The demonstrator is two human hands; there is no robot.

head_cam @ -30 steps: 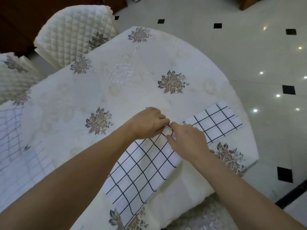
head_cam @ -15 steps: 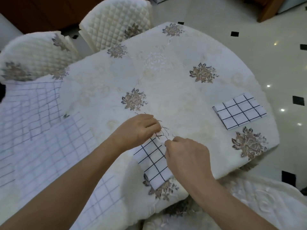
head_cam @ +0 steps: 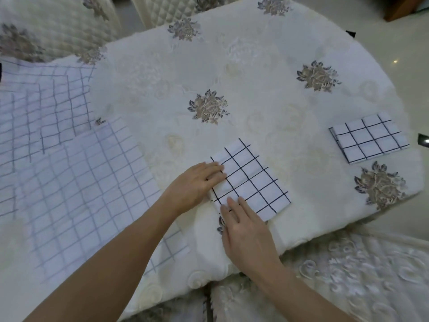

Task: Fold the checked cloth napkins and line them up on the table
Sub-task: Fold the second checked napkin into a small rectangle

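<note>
Two hands lie flat on one folded napkin [head_cam: 253,182], which sits near the front edge of the table [head_cam: 255,77]. The left hand [head_cam: 195,187] has straight fingers spread over the napkin's left edge. The right hand [head_cam: 246,231] has its fingertips on the near left corner. Neither hand pinches anything; both press down.

The step in hand looks like smoothing the last fold, so this napkin seems nearly finished. A second napkin [head_cam: 369,138], already folded to a like size, lies well apart to the right, close to the table's rim. A pile [head_cam: 69,170] of unfolded checked napkins covers the left side and hangs over the front edge, so most of the task is probably left.

The next move likely calls for sliding the pressed napkin to the right, in line with the second one, with its edges kept square and its layers kept from slipping. Bare cloth between the two napkins gives room for that. The risk is at the rim: both folded napkins sit near the table's curved edge, and a careless push could send a corner over it.
</note>
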